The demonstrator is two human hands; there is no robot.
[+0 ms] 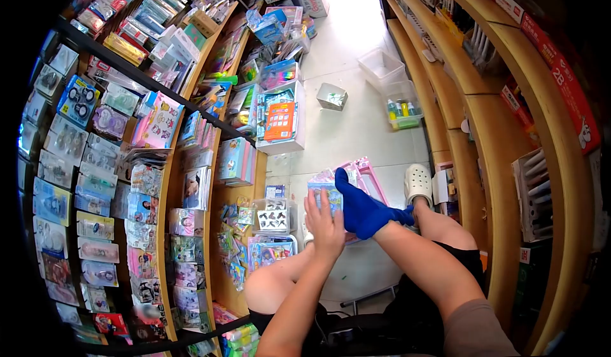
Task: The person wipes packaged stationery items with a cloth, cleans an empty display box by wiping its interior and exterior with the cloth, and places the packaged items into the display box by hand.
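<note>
My left hand [326, 224] has its fingers stretched out and lying on a flat, light-blue packet [335, 195] with a printed front. Blue fabric that looks like a glove covers my right hand [368, 212] down to the wrist. That hand is just right of the packet, over a pink-framed item [370, 182] on the floor. The fabric hides how its fingers are bent and whether they grip anything. Under both hands, more pink printed packaging shows only in part.
Racks of hanging blister packs [98, 220] line the left; wooden shelves [480, 112] line the right. On the tiled floor are a white box of booklets [280, 146], a small clear bin [331, 97], a tub of bottles [405, 122] and a container of dark clips [294, 216]. My knees flank the hands.
</note>
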